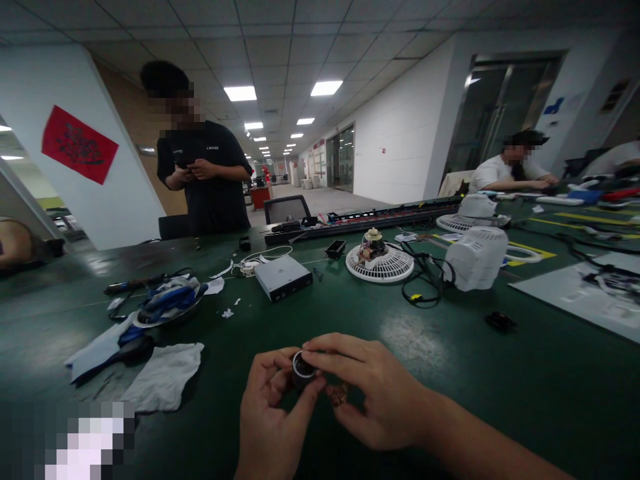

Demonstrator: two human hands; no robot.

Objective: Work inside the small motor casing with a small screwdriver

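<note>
Near the front edge of the green table, my left hand (pixel 274 400) pinches a small dark cylinder (pixel 304 371) with a pale rim between thumb and fingers. Its round opening faces up toward me, and the inside looks dark. My right hand (pixel 370 387) reaches in from the right, with its index fingertip touching the cylinder's rim. Lower in that same hand, a small copper-coloured piece (pixel 338 395) sits between the thumb and the curled fingers. Its exact kind is too small to tell.
Beyond my hands lie a grey box-shaped drive (pixel 283 275), a white round grille with a motor (pixel 379 260) and a white housing (pixel 475 259) with black cable. Crumpled tissue (pixel 165 377) and a dish of blue cloth (pixel 170 300) are at left. A person (pixel 205 173) stands opposite.
</note>
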